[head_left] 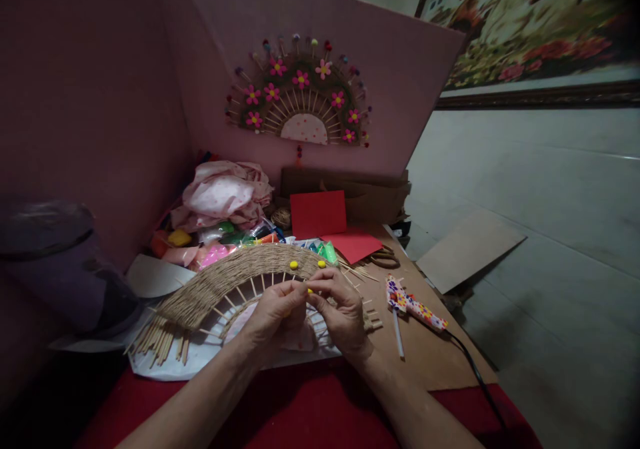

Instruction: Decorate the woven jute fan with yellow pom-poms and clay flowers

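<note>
My left hand (280,307) and my right hand (343,307) meet over the lower middle of a woven twine fan (215,282) with thin wooden sticks. The fingers of both hands are pinched together. A small yellow piece (311,291) shows at the fingertips of my right hand; my left fingertips touch close by, and what they grip is too small to make out. Two yellow dots, a left one (293,265) and a right one (321,263), lie on the twine band just above my hands. My hands hide part of the fan's pale centre.
A flowered glue gun (417,309) with a cord lies right on brown board (435,362). Behind the fan are red cards (318,214), scissors (385,257), pink cloth (225,192) and coloured packets (215,255). A finished flowered fan (305,129) hangs on the pink panel. Bundled sticks (163,342) lie left.
</note>
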Demonstrator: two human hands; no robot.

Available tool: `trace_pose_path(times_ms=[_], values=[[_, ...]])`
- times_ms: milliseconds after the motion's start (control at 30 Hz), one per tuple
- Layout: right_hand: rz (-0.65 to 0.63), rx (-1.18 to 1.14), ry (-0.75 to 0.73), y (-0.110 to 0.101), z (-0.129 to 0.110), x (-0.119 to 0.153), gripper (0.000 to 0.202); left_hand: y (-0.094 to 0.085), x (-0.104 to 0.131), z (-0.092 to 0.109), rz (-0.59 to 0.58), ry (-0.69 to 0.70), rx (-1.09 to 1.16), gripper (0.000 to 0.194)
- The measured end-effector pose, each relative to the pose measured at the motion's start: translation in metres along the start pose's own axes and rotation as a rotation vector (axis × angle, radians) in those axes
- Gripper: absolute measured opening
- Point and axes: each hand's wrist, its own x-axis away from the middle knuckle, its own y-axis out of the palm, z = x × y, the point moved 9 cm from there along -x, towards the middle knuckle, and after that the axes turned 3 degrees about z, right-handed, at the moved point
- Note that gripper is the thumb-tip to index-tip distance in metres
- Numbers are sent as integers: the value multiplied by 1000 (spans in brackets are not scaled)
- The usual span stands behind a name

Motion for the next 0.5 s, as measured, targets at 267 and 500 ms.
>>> trace_pose_path(times_ms=[267, 500], values=[[-18, 45, -47, 1, -5, 2, 23, -4, -2, 3, 12, 53, 26, 43], [8, 69, -64, -1, -8, 4, 22, -1, -1, 2, -11, 46, -12, 45]])
